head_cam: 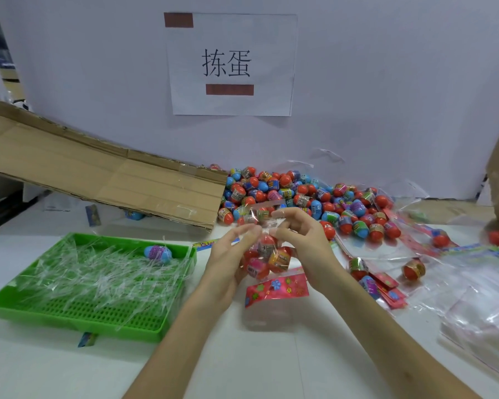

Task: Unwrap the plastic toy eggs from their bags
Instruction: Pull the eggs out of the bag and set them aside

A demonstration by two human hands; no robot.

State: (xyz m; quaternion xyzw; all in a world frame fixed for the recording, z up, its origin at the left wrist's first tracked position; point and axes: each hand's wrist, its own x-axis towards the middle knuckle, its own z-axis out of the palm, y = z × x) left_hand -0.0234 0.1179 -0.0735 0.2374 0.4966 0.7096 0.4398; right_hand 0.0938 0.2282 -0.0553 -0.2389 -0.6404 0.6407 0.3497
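Note:
Both hands hold a clear plastic bag of toy eggs above the white table, at the centre of the head view. My left hand pinches the bag's top from the left. My right hand pinches the same top edge from the right. Several red, orange and pink eggs hang inside the bag. Its pink flowered header card dangles below. A big heap of loose eggs lies behind my hands against the wall.
A green slotted tray at the left holds clear plastic strips and one blue egg. A flattened cardboard box leans behind it. Empty bags, pink header cards and stray eggs cover the right side.

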